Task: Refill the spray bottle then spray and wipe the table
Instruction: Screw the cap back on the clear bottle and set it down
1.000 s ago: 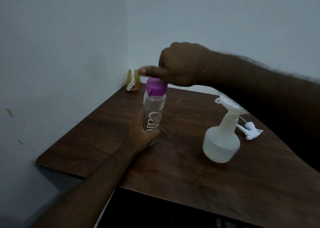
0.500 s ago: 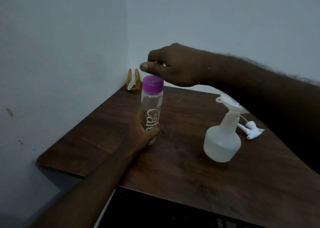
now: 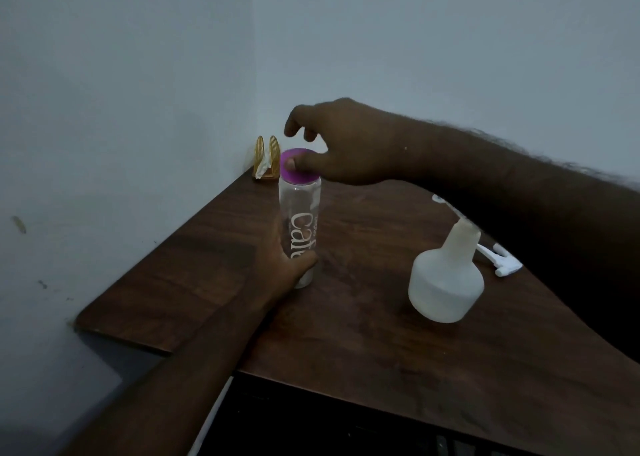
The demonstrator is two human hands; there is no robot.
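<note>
My left grip (image 3: pixel 284 265) clasps the clear bottle (image 3: pixel 300 213) low down, steadying it upright on the counter (image 3: pixel 381 351). My right grip (image 3: pixel 346 143) is spread wide over the purple cap (image 3: pixel 298 175), thumb touching, presumably to unscrew. The spray bottle (image 3: pixel 445 282) stands to my right, awaiting filling

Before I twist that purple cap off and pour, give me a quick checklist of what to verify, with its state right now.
1. Clear bottle steadied: ok. The left hand grips its lower body, and it stands upright on the table.
2. Grip on purple cap: not ok. The right hand has only its thumb on the cap, with its fingers lifted above.
3. Spray bottle opened: ok. The spray head lies on the table behind it.
4. Funnel seated in its neck: cannot tell. The right forearm hides most of it.
5. Liquid level in the clear bottle: cannot tell, too dim.
</note>
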